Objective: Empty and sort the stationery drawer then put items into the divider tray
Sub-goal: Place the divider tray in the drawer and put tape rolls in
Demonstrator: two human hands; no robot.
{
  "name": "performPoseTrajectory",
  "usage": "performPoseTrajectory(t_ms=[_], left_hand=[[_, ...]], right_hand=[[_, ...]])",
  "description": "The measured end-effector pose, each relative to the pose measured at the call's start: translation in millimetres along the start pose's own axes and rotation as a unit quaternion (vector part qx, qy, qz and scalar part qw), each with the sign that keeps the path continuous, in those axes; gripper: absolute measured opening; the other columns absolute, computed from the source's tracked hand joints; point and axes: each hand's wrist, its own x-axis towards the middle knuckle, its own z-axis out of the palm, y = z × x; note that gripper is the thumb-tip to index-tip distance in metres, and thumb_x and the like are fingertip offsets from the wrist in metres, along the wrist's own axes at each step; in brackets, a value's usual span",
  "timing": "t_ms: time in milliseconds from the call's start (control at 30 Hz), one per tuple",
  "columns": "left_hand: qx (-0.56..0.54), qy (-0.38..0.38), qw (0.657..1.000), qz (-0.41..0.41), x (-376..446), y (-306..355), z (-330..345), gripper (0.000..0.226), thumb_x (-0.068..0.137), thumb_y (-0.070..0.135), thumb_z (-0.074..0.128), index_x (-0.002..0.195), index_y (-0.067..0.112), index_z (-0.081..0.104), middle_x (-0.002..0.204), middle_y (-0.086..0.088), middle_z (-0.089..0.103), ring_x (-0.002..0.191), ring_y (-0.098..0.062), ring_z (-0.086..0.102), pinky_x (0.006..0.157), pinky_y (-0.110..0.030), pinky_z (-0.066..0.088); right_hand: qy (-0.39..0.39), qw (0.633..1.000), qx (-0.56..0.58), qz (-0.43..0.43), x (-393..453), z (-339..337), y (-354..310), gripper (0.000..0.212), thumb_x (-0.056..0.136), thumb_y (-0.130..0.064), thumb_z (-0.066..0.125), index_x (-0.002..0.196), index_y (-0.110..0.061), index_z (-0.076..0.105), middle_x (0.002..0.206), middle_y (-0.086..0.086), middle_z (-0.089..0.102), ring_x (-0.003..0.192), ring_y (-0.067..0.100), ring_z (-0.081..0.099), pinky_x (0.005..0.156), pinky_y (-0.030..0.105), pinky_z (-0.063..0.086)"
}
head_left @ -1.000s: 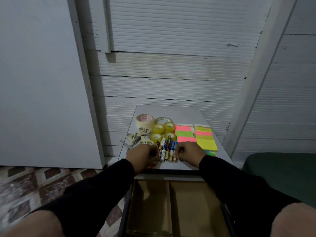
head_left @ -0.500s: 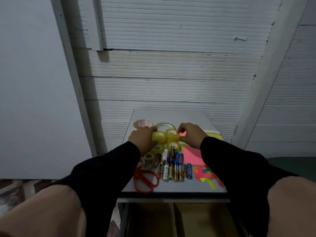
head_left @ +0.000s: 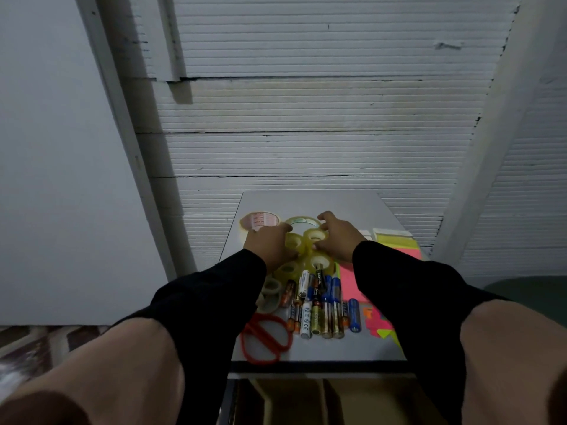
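1. Two hands are working at the cluster of yellow tape rolls [head_left: 302, 245] in the middle of the grey counter [head_left: 310, 202], whose far strip by the wall is lying bare.
2. The left hand [head_left: 268, 245] is resting curled against the rolls' left side; whether its grip is closing on a roll cannot be told.
3. The right hand [head_left: 336, 237] is touching the right-hand rolls, fingers spread wide.
4. The batteries [head_left: 319, 308] are lying in rows nearer the front edge, red scissors [head_left: 265, 335] overhanging that edge slightly.
5. The cardboard divider tray [head_left: 294, 400] is sitting below the counter; its contents are not visible.
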Motion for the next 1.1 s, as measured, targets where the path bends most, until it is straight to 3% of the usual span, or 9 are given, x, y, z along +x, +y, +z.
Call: performPoseTrajectory(t_ms=[133, 400, 567, 700, 867, 967, 1033, 1100], left_hand=[[-0.058, 0.032, 0.998, 0.003, -4, -3, -5, 0.066, 0.085, 0.031, 0.064, 0.142, 0.018, 0.034, 0.136, -0.01, 0.051, 0.126, -0.028, 0.046, 0.105, -0.038, 0.038], [-0.058, 0.049, 0.997, 0.022, -55, 0, -50, 0.077, 0.079, 0.035, 0.07, 0.143, 0.021, 0.031, 0.134, -0.01, 0.049, 0.123, -0.027, 0.045, 0.098, -0.036, 0.039], [-0.036, 0.046, 0.998, 0.032, -109, 6, -67, 0.069, 0.075, 0.038, 0.071, 0.136, 0.024, 0.041, 0.135, -0.003, 0.049, 0.122, -0.025, 0.048, 0.102, -0.04, 0.038], [-0.066, 0.0, 0.996, 0.067, -160, 6, -69, 0.064, 0.073, 0.036, 0.075, 0.127, 0.02, 0.047, 0.125, -0.004, 0.055, 0.11, -0.025, 0.055, 0.093, -0.037, 0.044], [-0.06, -0.062, 0.991, 0.103, -209, -3, -59, 0.063, 0.074, 0.031, 0.076, 0.127, 0.016, 0.045, 0.127, -0.006, 0.053, 0.111, -0.024, 0.054, 0.091, -0.034, 0.046], [-0.04, -0.107, 0.988, 0.101, -231, -11, -39, 0.06, 0.077, 0.031, 0.074, 0.126, 0.016, 0.045, 0.127, -0.006, 0.053, 0.11, -0.023, 0.054, 0.091, -0.032, 0.046], [-0.027, -0.146, 0.985, 0.088, -242, -14, -23, 0.055, 0.079, 0.032, 0.071, 0.126, 0.016, 0.046, 0.126, -0.006, 0.055, 0.11, -0.022, 0.055, 0.091, -0.03, 0.044], [-0.025, -0.177, 0.982, 0.067, -249, -16, -5, 0.05, 0.083, 0.031, 0.067, 0.126, 0.016, 0.046, 0.125, -0.006, 0.056, 0.111, -0.022, 0.056, 0.093, -0.03, 0.044]], right_hand=[[0.021, 1.0, 0.018, -0.013, -6, -5, -2, 0.064, 0.083, -0.016, 0.069, 0.138, -0.014, 0.036, 0.132, 0.015, 0.053, 0.118, 0.031, 0.052, 0.09, 0.029, 0.042], [0.031, 0.997, 0.062, -0.04, -54, -45, -35, 0.066, 0.082, -0.02, 0.071, 0.138, -0.014, 0.037, 0.133, 0.013, 0.05, 0.114, 0.028, 0.052, 0.081, 0.024, 0.037], [0.003, 0.997, 0.039, -0.067, -106, -54, -61, 0.061, 0.083, -0.026, 0.071, 0.135, -0.014, 0.042, 0.13, 0.012, 0.051, 0.094, 0.018, 0.046, 0.077, 0.024, 0.034], [-0.037, 0.996, 0.002, -0.077, -153, -51, -71, 0.058, 0.083, -0.027, 0.069, 0.133, -0.014, 0.042, 0.128, 0.01, 0.052, 0.091, 0.015, 0.045, 0.076, 0.021, 0.034], [-0.099, 0.992, -0.023, -0.076, -201, -29, -74, 0.058, 0.085, -0.024, 0.067, 0.135, -0.013, 0.041, 0.131, 0.011, 0.05, 0.098, 0.021, 0.05, 0.076, 0.022, 0.034], [-0.154, 0.983, -0.068, -0.069, -222, -3, -66, 0.064, 0.086, -0.023, 0.065, 0.141, -0.012, 0.034, 0.14, 0.01, 0.043, 0.123, 0.024, 0.047, 0.09, 0.025, 0.04], [-0.191, 0.975, -0.098, -0.056, -234, 17, -58, 0.067, 0.086, -0.023, 0.065, 0.143, -0.012, 0.032, 0.144, 0.009, 0.04, 0.129, 0.022, 0.043, 0.101, 0.027, 0.037], [-0.219, 0.967, -0.126, -0.043, -243, 37, -49, 0.065, 0.086, -0.024, 0.065, 0.142, -0.013, 0.034, 0.143, 0.008, 0.04, 0.128, 0.022, 0.043, 0.103, 0.03, 0.037]])
